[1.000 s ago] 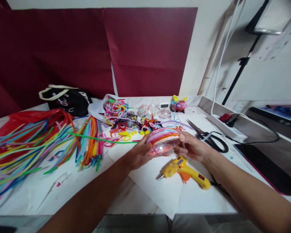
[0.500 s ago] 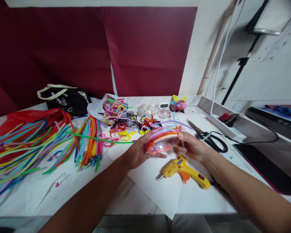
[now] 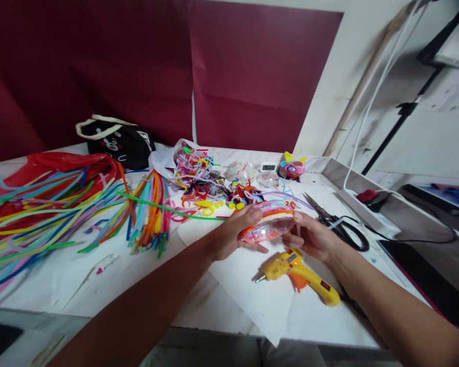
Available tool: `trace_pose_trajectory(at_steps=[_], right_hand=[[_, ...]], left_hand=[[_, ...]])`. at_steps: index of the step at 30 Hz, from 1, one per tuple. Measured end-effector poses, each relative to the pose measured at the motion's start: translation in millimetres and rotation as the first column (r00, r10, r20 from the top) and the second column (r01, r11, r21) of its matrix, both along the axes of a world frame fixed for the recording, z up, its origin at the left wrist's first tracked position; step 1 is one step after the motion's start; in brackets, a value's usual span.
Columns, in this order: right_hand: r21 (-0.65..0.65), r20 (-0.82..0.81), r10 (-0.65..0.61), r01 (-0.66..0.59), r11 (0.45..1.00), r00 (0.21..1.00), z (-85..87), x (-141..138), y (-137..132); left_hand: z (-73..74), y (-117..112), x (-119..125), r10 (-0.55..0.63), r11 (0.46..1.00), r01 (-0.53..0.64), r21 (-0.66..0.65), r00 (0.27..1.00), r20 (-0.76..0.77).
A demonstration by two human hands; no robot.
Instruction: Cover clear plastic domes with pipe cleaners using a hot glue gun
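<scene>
Between my two hands, above the table, is a clear plastic ball half (image 3: 270, 229) with pink, orange and white pipe cleaners wound along its upper part. My left hand (image 3: 240, 232) grips its left side, thumb on top and fingers beneath. On the right side my right hand (image 3: 309, 235) closes on the edge with thumb and fingertips. Just below the hands a yellow hot glue gun (image 3: 298, 272) lies on a white paper sheet (image 3: 248, 300), its metal nozzle pointing left. Black-handled scissors (image 3: 338, 224) lie beyond my right hand.
Long coloured pipe cleaners (image 3: 53, 219) spread over the left side by a red plastic bag (image 3: 72, 163). Cut pieces (image 3: 193, 165) fill a white bag at the back. A decorated ball with yellow horns (image 3: 292, 167), a small clock (image 3: 268, 167) and a power strip (image 3: 371, 211) stand farther off.
The view has turned and tilted, so everything on the table sits shifted right. The ball half is tipped slightly in my hands, which keep the same hold.
</scene>
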State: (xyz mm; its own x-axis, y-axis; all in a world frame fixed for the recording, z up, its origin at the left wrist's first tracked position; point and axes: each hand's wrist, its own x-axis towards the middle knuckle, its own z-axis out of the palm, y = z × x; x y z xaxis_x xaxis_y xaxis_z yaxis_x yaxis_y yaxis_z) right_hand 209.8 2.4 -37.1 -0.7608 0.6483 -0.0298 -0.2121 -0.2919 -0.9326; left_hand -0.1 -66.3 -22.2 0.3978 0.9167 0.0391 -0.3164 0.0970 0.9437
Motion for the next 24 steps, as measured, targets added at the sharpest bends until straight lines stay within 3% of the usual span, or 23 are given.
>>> trace_pose_trajectory(at_steps=[11,17,21,24], right_hand=[[0.048,-0.003,-0.03,0.03,0.998,1.0,7.8,-3,-4],[0.08,-0.002,-0.105,0.104,0.991,0.995,13.2,-5,-8],[0.169,0.018,-0.164,0.159,0.973,0.986,20.1,-4,-10],[0.29,0.049,-0.272,0.247,0.925,0.961,25.8,-2,-12]], left_hand=[[-1.3,3,0,0.019,1.0,-0.019,0.015,1.0,-0.008],[-2.7,5,-5,-0.025,1.0,0.025,0.008,1.0,0.003],[-1.4,6,-8,0.018,0.999,-0.017,0.035,1.0,-0.02],[0.7,7,-7,0.095,0.988,-0.089,0.13,0.994,-0.045]])
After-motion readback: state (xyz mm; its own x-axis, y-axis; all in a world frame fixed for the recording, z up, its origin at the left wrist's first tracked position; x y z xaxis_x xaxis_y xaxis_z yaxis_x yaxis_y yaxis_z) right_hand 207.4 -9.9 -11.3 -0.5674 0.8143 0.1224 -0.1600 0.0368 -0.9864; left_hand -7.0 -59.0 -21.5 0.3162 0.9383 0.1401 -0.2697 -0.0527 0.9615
